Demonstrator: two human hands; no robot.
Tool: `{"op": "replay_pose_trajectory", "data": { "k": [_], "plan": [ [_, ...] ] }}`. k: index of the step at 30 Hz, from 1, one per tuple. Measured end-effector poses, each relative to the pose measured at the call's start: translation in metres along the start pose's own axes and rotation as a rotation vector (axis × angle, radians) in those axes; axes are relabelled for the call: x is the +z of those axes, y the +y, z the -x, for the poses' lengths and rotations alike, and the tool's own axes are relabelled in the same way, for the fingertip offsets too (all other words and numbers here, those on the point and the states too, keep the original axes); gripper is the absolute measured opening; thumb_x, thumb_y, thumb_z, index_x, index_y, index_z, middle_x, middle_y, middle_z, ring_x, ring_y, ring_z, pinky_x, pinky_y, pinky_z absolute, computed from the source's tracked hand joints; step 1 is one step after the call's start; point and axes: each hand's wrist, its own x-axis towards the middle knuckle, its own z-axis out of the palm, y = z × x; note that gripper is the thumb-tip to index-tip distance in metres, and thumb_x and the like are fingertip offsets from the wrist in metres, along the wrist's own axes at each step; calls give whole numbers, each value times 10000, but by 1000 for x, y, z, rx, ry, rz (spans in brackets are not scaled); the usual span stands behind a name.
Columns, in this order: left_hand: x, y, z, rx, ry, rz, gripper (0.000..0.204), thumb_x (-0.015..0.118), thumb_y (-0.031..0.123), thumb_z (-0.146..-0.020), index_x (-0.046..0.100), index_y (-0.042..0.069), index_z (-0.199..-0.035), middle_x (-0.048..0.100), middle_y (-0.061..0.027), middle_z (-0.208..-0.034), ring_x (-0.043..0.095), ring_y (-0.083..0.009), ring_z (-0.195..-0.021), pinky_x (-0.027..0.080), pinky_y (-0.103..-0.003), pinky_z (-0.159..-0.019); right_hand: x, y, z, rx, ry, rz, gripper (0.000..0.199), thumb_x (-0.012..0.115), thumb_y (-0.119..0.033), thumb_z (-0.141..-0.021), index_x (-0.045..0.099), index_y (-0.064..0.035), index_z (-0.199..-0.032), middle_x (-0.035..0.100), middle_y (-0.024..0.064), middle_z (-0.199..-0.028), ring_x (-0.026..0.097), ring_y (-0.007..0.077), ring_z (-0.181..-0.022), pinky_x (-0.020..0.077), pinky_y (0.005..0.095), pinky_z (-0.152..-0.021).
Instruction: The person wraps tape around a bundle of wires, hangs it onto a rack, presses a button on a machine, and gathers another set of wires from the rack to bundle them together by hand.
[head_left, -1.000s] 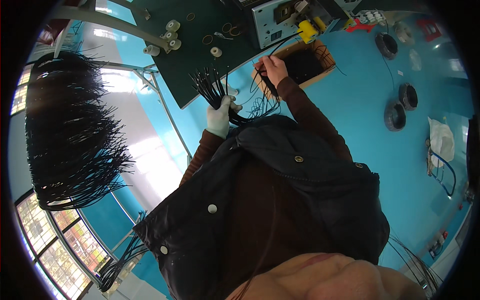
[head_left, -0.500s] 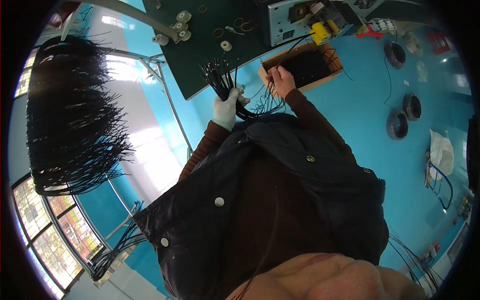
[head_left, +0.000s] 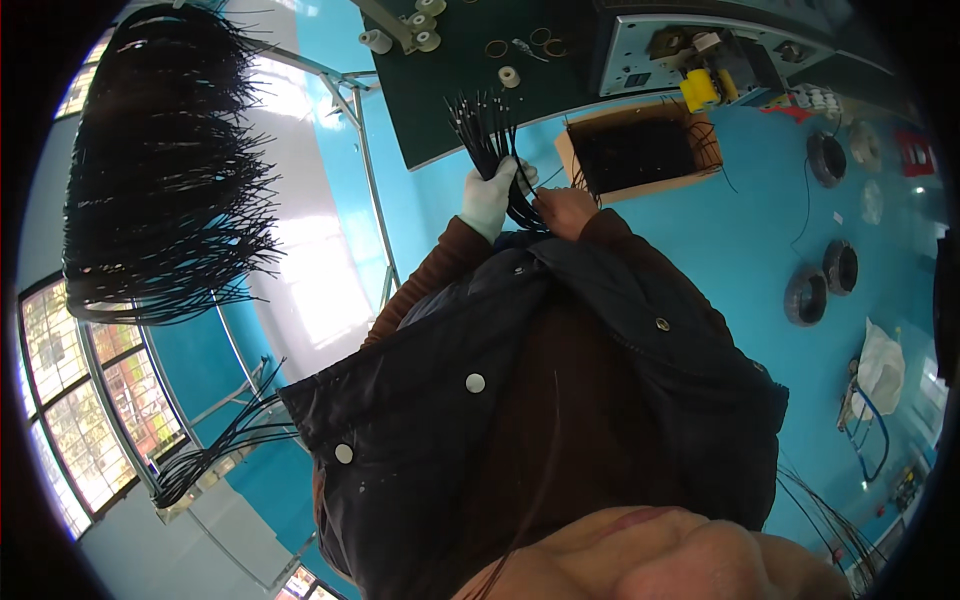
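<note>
A bundle of black wires (head_left: 484,140) stands in my left hand (head_left: 489,194), which wears a white glove and is closed around it. The wire ends fan out above the glove, and the rest hangs down toward my vest. Close beside it on the right is my bare right hand (head_left: 567,212), fingers bent and pinched together at the bundle's lower part. What lies between those fingertips is too small to make out. Just beyond the right hand is a cardboard box (head_left: 706,165) with black wires in it.
A dark green table (head_left: 440,110) carries white spools (head_left: 509,77), small rings and a machine with a yellow roller (head_left: 703,90). Many black wires (head_left: 160,180) hang from a metal rack at left. Wire coils (head_left: 806,295) and a white bag (head_left: 880,370) lie on the blue floor.
My right hand has come away from the cardboard box, down and toward the wire bundle in my left hand. The whole view has shifted, with the table and box now farther right.
</note>
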Motion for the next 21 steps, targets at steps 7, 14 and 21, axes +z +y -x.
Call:
{"op": "replay_pose_trajectory", "data": {
  "k": [7, 14, 21],
  "plan": [
    [-16, -2, 5, 101, 63, -114, 239, 479, 188, -914, 549, -37, -873, 557, -66, -680, 587, -168, -621, 495, -289, -607, -20, -14, -19, -22, -114, -234, 338, 567, -305, -829, 564, -12, -997, 633, 157, -848, 613, 314, -797, 474, 403, -716],
    [-35, -8, 12, 246, 153, -166, 166, 482, 145, -885, 540, -11, -878, 566, -52, -699, 542, -112, -567, 452, -250, -517, -17, -72, -94, -319, -9, -1027, 404, 669, -265, -793, 516, 7, -1050, 618, 62, -947, 586, 203, -918, 453, 332, -819],
    [-74, 66, 28, 366, 52, -201, 225, 485, 98, -855, 515, -30, -1037, 589, -78, -889, 567, -122, -802, 453, -236, -677, -30, -145, -148, -355, -222, -947, 268, 612, -255, -837, 549, -2, -899, 636, 95, -874, 617, 194, -908, 472, 301, -769]
  ]
}}
